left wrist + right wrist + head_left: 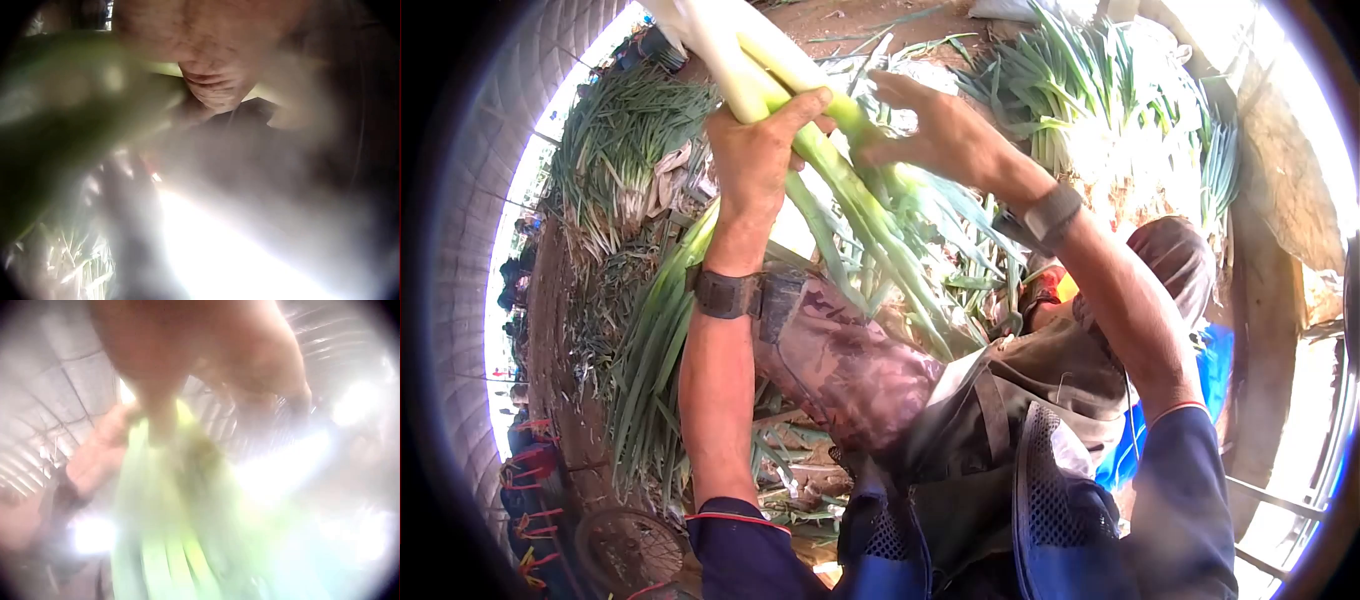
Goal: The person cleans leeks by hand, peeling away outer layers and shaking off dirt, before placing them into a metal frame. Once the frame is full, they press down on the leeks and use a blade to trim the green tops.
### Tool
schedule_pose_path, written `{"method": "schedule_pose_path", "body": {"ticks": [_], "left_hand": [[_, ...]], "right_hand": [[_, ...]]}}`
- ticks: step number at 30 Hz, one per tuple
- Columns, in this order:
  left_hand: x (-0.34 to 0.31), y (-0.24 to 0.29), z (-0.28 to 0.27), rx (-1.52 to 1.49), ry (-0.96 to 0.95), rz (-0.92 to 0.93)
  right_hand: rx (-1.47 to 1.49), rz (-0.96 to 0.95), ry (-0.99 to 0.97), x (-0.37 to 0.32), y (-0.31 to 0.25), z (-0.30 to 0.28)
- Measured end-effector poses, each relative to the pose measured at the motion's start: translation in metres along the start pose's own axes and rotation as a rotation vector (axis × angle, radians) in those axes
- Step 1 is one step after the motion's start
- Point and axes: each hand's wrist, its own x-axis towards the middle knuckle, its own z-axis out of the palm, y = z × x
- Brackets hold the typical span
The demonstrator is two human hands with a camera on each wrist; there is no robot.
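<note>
My left hand grips leeks around their pale stalks, the thumb lying across the front. The thick white ends point up and away at the top of the head view, and the green leaves hang down toward my lap. Beside the leaves is my right hand, its fingers spread and its thumb close to the greens. In the left wrist view a blurred green stalk runs beside the curled left hand. The right wrist view has the leaves fanning out below the right hand.
Bundled leeks are heaped at the upper right, with another green pile at the upper left. Long leaves lie beside my left forearm. My camouflage trouser leg is below the held leeks. A spoked wheel stands lower left.
</note>
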Motion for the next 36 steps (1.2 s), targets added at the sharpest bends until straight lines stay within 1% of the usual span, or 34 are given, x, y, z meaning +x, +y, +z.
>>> {"method": "schedule_pose_path", "body": {"ticks": [1, 2, 3, 4, 5, 6, 7, 9, 10, 12, 14, 15, 16, 17, 18, 19, 20, 21, 22, 23, 24, 25, 27, 29, 30, 31, 32, 33, 34, 35, 36], "left_hand": [[-0.001, 0.000, 0.002, 0.000, -0.001, -0.002], [-0.001, 0.000, 0.003, 0.012, -0.060, 0.028], [-0.001, 0.001, 0.004, 0.023, -0.117, 0.060], [-0.001, 0.002, 0.003, 0.034, -0.173, 0.090], [0.000, 0.003, -0.001, 0.031, -0.167, 0.088], [0.002, 0.008, -0.007, 0.070, -0.216, 0.030], [0.003, 0.011, -0.012, 0.110, -0.269, -0.031], [0.007, 0.010, -0.017, 0.087, -0.301, -0.019], [0.008, 0.007, -0.015, 0.060, -0.315, -0.005], [0.007, 0.003, -0.007, -0.015, -0.328, 0.011], [0.009, -0.005, 0.001, -0.113, -0.372, 0.041], [0.009, -0.003, 0.003, -0.115, -0.373, 0.039], [0.008, -0.002, 0.005, -0.133, -0.362, 0.020], [0.007, -0.001, 0.007, -0.149, -0.351, 0.000], [0.007, -0.006, 0.009, -0.147, -0.310, 0.000], [0.007, -0.009, 0.010, -0.146, -0.311, 0.001], [0.007, -0.012, 0.012, -0.106, -0.286, 0.016], [0.006, -0.014, 0.014, -0.068, -0.259, 0.032], [0.006, -0.011, 0.015, -0.002, -0.228, 0.003], [0.006, -0.007, 0.015, 0.000, -0.227, 0.004], [0.007, -0.001, 0.015, 0.053, -0.185, -0.039], [0.006, 0.002, 0.017, 0.105, -0.145, -0.083], [0.005, 0.003, 0.020, 0.074, -0.131, -0.073], [0.004, 0.004, 0.020, 0.045, -0.112, -0.061], [0.004, 0.004, 0.021, 0.090, -0.096, -0.085], [0.005, 0.004, 0.022, 0.132, -0.080, -0.108], [0.003, 0.003, 0.023, 0.132, -0.078, -0.108], [0.000, 0.004, 0.026, 0.120, -0.056, -0.054], [-0.003, 0.004, 0.029, 0.108, -0.035, -0.001], [-0.004, 0.001, 0.031, 0.109, -0.034, -0.003], [-0.005, -0.002, 0.034, 0.102, -0.009, 0.051]], "right_hand": [[0.070, 0.044, -0.161, 0.012, -0.005, -0.003], [0.140, 0.083, -0.322, 0.021, -0.011, -0.008], [0.138, 0.079, -0.323, 0.023, -0.012, -0.011], [0.106, 0.102, -0.383, 0.024, -0.012, -0.015], [0.076, 0.126, -0.447, 0.024, -0.012, -0.020], [0.169, 0.187, -0.536, 0.026, -0.007, -0.026], [0.186, 0.228, -0.592, 0.029, -0.004, -0.036], [0.285, 0.213, -0.681, 0.035, 0.003, -0.049], [0.279, 0.218, -0.683, 0.037, 0.004, -0.052], [0.410, 0.181, -0.787, 0.041, 0.004, -0.051], [0.429, 0.178, -0.800, 0.040, -0.001, -0.043], [0.448, 0.179, -0.811, 0.037, -0.003, -0.041], [0.440, 0.248, -0.835, 0.035, -0.003, -0.042], [0.443, 0.249, -0.836, 0.032, -0.004, -0.042], [0.418, 0.292, -0.811, 0.028, -0.005, -0.043], [0.391, 0.335, -0.784, 0.026, -0.005, -0.045], [0.299, 0.264, -0.790, 0.022, -0.005, -0.046], [0.088, 0.244, -0.759, 0.014, -0.005, -0.043], [0.036, 0.238, -0.763, 0.001, -0.001, -0.037], [-0.014, 0.231, -0.765, -0.011, 0.004, -0.033], [-0.087, 0.163, -0.775, -0.017, -0.004, -0.034], [-0.117, 0.143, -0.749, -0.026, 0.000, -0.029], [-0.120, 0.214, -0.666, -0.032, -0.002, -0.026], [-0.114, 0.239, -0.691, -0.030, 0.001, -0.022], [-0.112, 0.265, -0.720, -0.029, 0.001, -0.021], [-0.113, 0.263, -0.720, -0.028, 0.001, -0.020], [-0.178, 0.243, -0.724, -0.028, 0.001, -0.019], [-0.241, 0.223, -0.728, -0.029, 0.001, -0.018], [-0.238, 0.224, -0.730, -0.031, 0.002, -0.018], [-0.199, 0.271, -0.667, -0.031, 0.003, -0.018], [-0.160, 0.316, -0.603, -0.030, 0.001, -0.018]]}}
